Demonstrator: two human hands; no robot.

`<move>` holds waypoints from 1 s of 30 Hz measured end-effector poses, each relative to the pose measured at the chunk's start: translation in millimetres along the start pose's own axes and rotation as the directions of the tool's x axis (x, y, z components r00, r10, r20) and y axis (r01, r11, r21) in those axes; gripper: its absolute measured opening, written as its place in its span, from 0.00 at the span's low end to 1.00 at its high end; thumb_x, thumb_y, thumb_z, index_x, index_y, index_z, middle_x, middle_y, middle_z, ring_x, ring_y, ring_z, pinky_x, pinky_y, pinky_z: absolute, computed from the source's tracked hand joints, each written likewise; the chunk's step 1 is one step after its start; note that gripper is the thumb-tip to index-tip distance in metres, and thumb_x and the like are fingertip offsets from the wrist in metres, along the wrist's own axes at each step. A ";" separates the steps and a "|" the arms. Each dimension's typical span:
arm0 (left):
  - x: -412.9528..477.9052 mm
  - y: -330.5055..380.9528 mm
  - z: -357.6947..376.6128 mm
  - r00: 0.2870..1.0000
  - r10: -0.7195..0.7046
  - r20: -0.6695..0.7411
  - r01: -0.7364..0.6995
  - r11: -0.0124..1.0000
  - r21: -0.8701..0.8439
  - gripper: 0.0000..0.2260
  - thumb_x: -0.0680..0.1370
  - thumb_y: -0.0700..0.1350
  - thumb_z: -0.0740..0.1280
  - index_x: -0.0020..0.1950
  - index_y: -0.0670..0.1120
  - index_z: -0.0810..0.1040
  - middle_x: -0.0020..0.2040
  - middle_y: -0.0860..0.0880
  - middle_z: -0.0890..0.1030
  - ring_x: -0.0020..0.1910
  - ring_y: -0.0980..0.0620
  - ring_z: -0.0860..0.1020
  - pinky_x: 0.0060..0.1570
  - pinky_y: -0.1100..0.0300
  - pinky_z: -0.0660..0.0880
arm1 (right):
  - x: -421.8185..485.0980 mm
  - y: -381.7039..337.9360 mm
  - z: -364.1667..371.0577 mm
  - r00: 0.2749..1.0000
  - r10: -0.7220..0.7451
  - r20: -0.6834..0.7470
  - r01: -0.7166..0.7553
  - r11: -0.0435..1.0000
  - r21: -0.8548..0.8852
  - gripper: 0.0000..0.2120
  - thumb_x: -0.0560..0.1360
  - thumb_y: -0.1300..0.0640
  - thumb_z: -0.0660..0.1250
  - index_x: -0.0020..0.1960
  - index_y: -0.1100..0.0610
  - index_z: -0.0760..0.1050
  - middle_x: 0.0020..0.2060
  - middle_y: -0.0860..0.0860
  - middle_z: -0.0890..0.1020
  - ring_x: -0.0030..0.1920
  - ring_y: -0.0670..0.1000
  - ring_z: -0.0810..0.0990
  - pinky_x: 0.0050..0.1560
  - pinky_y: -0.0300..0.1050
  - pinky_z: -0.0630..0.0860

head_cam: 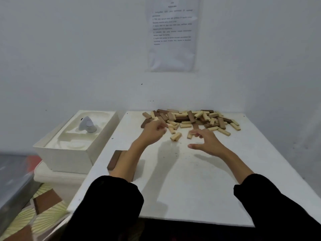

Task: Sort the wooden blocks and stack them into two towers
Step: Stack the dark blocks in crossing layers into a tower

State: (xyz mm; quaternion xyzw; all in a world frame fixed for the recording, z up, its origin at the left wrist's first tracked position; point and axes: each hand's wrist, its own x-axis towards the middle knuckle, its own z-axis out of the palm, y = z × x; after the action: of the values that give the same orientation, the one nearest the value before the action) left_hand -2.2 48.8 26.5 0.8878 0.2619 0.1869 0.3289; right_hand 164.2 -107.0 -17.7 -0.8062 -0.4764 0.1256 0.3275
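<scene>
- One mixed block pile [191, 119] (past counting) at the bench's [191, 188] far edge; two light strays [176, 136] nearer.
- One dark block [113, 160] at left edge.
- Left grip [154, 130] curled, blurred: cannot tell.
- Right grip [206, 140] spread, released.

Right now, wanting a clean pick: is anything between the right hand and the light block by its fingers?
Nothing visible does. The right hand is open over the white table, and the light block lies right at its fingers.
</scene>
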 end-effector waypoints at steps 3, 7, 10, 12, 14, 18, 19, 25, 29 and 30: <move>15.1 4.6 49.7 1.000 -0.026 -0.002 0.026 0.999 -0.030 0.11 0.79 0.39 0.63 0.60 0.40 0.77 0.58 0.43 0.78 0.57 0.47 0.75 0.55 0.60 0.69 | 1.9 34.9 -1.8 0.993 0.106 -0.056 -0.109 0.993 -0.053 0.22 0.73 0.49 0.70 0.65 0.49 0.70 0.58 0.54 0.72 0.62 0.55 0.67 0.60 0.50 0.67; 39.9 1.5 101.1 0.998 -0.067 0.003 0.067 0.998 -0.011 0.13 0.77 0.36 0.62 0.60 0.43 0.76 0.62 0.42 0.75 0.63 0.43 0.71 0.62 0.51 0.69 | 5.9 69.4 -1.5 0.983 0.163 -0.082 -0.169 0.983 -0.067 0.19 0.76 0.53 0.66 0.66 0.48 0.69 0.61 0.56 0.70 0.66 0.56 0.64 0.63 0.49 0.63; 64.5 1.5 122.4 0.997 -0.047 -0.065 0.047 0.999 -0.001 0.15 0.76 0.34 0.61 0.61 0.43 0.76 0.65 0.42 0.73 0.67 0.42 0.67 0.64 0.50 0.66 | 17.6 82.5 -4.3 0.981 0.152 -0.121 -0.165 0.980 -0.107 0.20 0.78 0.54 0.62 0.69 0.47 0.66 0.64 0.55 0.68 0.67 0.56 0.63 0.62 0.49 0.63; 82.9 3.7 130.6 0.995 -0.031 -0.094 0.034 0.999 0.029 0.17 0.76 0.33 0.60 0.63 0.43 0.74 0.64 0.42 0.72 0.66 0.42 0.65 0.62 0.55 0.62 | 31.5 87.5 -5.5 0.981 0.139 -0.136 -0.155 0.982 -0.110 0.20 0.79 0.54 0.60 0.70 0.46 0.66 0.64 0.55 0.68 0.67 0.56 0.64 0.62 0.50 0.63; 104.0 3.7 136.1 0.992 -0.009 -0.126 0.017 0.998 0.066 0.20 0.75 0.32 0.58 0.65 0.45 0.73 0.62 0.42 0.72 0.63 0.41 0.66 0.59 0.56 0.62 | 47.9 91.4 -4.3 0.981 0.126 -0.151 -0.145 0.981 -0.126 0.19 0.80 0.54 0.58 0.70 0.44 0.66 0.61 0.55 0.69 0.65 0.56 0.65 0.61 0.51 0.64; 142.8 -0.3 146.1 0.997 0.015 -0.078 -0.005 0.991 0.131 0.27 0.75 0.31 0.54 0.71 0.51 0.68 0.60 0.40 0.69 0.60 0.40 0.65 0.59 0.52 0.64 | 73.6 96.6 5.0 0.979 0.077 -0.190 -0.108 0.981 -0.159 0.21 0.80 0.57 0.55 0.70 0.40 0.66 0.56 0.52 0.70 0.60 0.54 0.67 0.60 0.49 0.63; 149.4 -3.1 148.4 0.998 0.037 -0.049 -0.028 0.986 0.163 0.29 0.75 0.31 0.54 0.72 0.54 0.67 0.61 0.41 0.69 0.60 0.41 0.65 0.59 0.52 0.65 | 76.6 98.3 8.4 0.980 0.047 -0.193 -0.090 0.971 -0.222 0.22 0.80 0.58 0.55 0.70 0.38 0.65 0.57 0.51 0.70 0.59 0.53 0.67 0.58 0.48 0.62; 170.8 -18.9 158.4 0.983 0.126 -0.136 -0.079 0.948 0.308 0.21 0.77 0.38 0.57 0.70 0.50 0.69 0.62 0.42 0.70 0.60 0.42 0.66 0.56 0.51 0.68 | 81.5 106.9 16.9 0.936 -0.065 -0.347 -0.021 0.971 -0.238 0.22 0.73 0.67 0.60 0.61 0.47 0.77 0.50 0.51 0.73 0.53 0.51 0.70 0.51 0.47 0.64; 173.8 -20.8 160.2 0.963 0.118 -0.243 -0.068 0.976 0.205 0.10 0.78 0.46 0.64 0.56 0.44 0.75 0.55 0.45 0.73 0.55 0.46 0.69 0.52 0.53 0.70 | 80.5 105.8 16.8 0.865 -0.061 -0.498 -0.037 0.982 -0.185 0.02 0.71 0.58 0.67 0.43 0.56 0.76 0.41 0.50 0.75 0.45 0.53 0.75 0.41 0.50 0.72; 174.6 -21.7 159.4 0.957 0.113 -0.268 -0.069 0.983 0.169 0.07 0.76 0.45 0.67 0.50 0.43 0.75 0.52 0.46 0.73 0.53 0.46 0.71 0.51 0.54 0.70 | 80.1 105.2 16.3 0.858 -0.041 -0.513 -0.047 0.987 -0.157 0.06 0.70 0.55 0.70 0.40 0.55 0.74 0.39 0.47 0.74 0.43 0.51 0.74 0.40 0.49 0.72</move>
State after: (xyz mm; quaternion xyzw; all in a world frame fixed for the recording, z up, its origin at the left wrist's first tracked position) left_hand 209.2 88.0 -74.2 0.8875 0.2779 0.3025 0.2087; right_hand 269.2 -67.1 -89.4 -0.8352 -0.3792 -0.1331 0.3754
